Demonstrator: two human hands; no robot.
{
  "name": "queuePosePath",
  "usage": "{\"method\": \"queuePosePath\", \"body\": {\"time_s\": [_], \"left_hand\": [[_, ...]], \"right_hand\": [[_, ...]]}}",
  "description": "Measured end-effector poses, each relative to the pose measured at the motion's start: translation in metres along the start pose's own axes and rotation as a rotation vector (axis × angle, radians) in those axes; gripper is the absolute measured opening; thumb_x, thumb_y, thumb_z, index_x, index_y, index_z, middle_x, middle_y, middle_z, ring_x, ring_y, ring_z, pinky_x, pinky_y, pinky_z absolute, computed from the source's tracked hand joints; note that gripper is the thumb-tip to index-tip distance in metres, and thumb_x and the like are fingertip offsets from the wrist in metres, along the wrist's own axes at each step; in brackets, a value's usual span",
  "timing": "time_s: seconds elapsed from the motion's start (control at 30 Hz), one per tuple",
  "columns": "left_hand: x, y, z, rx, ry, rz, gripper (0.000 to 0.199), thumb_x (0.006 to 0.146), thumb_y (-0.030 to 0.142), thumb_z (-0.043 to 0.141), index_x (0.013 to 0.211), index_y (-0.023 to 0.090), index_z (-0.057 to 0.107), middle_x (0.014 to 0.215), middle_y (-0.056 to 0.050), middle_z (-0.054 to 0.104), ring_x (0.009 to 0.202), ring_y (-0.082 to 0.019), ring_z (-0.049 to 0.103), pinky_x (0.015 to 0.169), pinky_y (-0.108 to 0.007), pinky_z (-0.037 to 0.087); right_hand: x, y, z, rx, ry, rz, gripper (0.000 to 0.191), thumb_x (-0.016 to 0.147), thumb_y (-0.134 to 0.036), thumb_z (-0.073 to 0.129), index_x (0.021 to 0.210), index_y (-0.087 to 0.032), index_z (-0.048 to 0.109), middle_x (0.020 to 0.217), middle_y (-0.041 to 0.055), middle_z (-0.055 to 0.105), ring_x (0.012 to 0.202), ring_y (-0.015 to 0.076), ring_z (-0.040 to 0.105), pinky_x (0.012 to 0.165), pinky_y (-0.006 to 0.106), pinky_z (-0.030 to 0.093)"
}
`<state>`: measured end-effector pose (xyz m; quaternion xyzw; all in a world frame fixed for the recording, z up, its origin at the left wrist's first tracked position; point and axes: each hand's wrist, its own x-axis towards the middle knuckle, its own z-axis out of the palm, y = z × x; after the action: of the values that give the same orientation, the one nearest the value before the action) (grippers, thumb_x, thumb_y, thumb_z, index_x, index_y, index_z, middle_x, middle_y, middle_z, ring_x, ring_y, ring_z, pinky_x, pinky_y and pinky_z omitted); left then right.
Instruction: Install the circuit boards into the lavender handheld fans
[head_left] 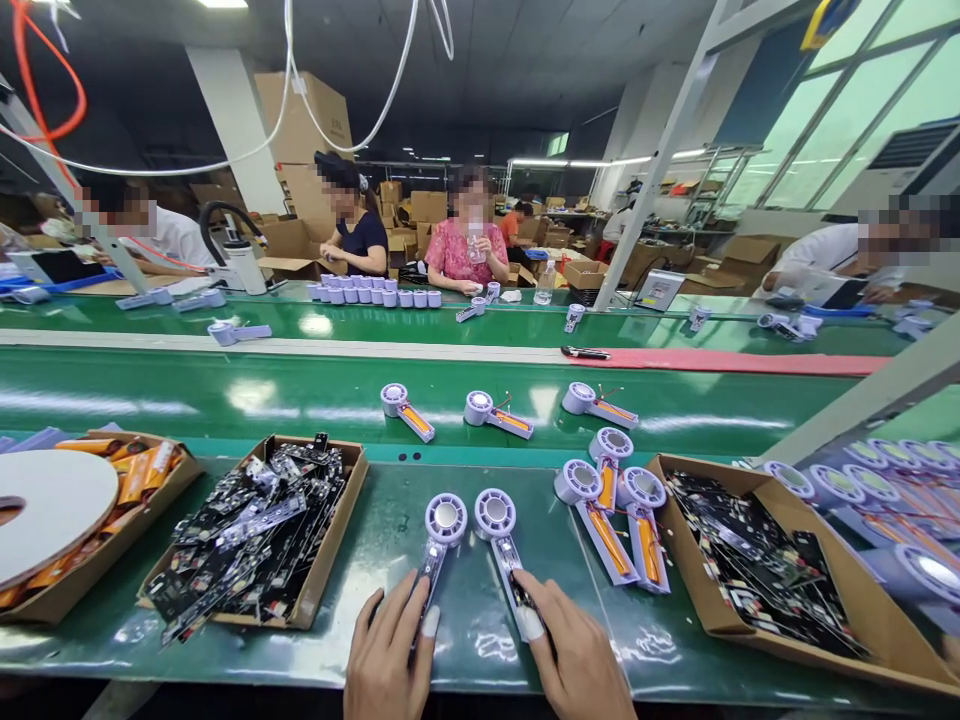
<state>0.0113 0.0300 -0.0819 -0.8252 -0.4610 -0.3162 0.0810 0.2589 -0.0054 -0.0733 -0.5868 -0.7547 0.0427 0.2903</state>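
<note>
"While facing the green bench [360, 540], held what?"
"Pinched left fan [445, 517] narrowly in left hand [386, 645], right fan [495, 511] in right hand [576, 655], both on bench."
"And around?"
"Saw circuit boards [259, 530] filling left carton [334, 550] and right carton [847, 525], orange cylinders [136, 475] in far-left carton [135, 532] beside white reel [60, 505]; beyond, green belt [300, 385], people [466, 255]."

My left hand [386, 655] has a small, plain white cover fitted snugly over the tip of the thumb, smooth and rounded at the end. My right hand [581, 655] wears a matching white cover on its thumb, and the other fingers I can see on both hands are bare. The dark patch [247, 700] low down may be my clothing, though it is too dim to tell.
</note>
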Motion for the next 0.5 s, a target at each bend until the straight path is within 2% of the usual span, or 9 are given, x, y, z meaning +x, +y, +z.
{"method": "queuePosePath", "body": {"time_s": [0.07,0.17,0.33,0.5], "left_hand": [[0.006,0.002,-0.005,0.004,-0.024,-0.018,0.048,0.088,0.013,0.05,0.137,0.018,0.049,0.122,-0.009,0.069,0.106,-0.022,0.066,0.094,-0.035,0.043],[0.012,0.004,-0.008,0.007,-0.071,-0.04,0.052,0.088,0.014,0.05,0.139,0.021,0.047,0.123,-0.007,0.068,0.107,-0.022,0.065,0.091,-0.034,0.045],[0.012,0.001,0.001,0.022,-0.059,-0.036,0.049,0.088,0.016,0.052,0.137,0.02,0.05,0.122,-0.007,0.068,0.109,-0.025,0.063,0.09,-0.037,0.046],[0.01,0.0,0.007,0.027,-0.072,-0.048,0.047,0.089,0.017,0.053,0.135,0.02,0.05,0.127,-0.007,0.066,0.121,-0.027,0.056,0.096,-0.041,0.044]], "right_hand": [[0.005,-0.003,-0.004,0.004,-0.027,-0.001,0.052,0.095,-0.021,0.035,0.147,-0.025,0.034,0.111,0.0081,0.067,0.092,0.0223,0.069,0.072,0.032,0.058],[0.01,-0.006,-0.007,-0.042,-0.041,-0.015,0.055,0.092,-0.018,0.036,0.146,-0.025,0.037,0.112,0.0081,0.068,0.095,0.0231,0.069,0.072,0.032,0.058],[0.012,-0.004,-0.004,-0.053,-0.071,0.008,0.055,0.088,-0.015,0.039,0.141,-0.024,0.044,0.113,0.0067,0.069,0.098,0.0224,0.069,0.073,0.031,0.058],[0.013,-0.005,0.0,-0.016,-0.072,0.052,0.046,0.095,-0.022,0.037,0.139,-0.025,0.046,0.109,0.0068,0.07,0.095,0.022,0.069,0.07,0.029,0.057]]}}
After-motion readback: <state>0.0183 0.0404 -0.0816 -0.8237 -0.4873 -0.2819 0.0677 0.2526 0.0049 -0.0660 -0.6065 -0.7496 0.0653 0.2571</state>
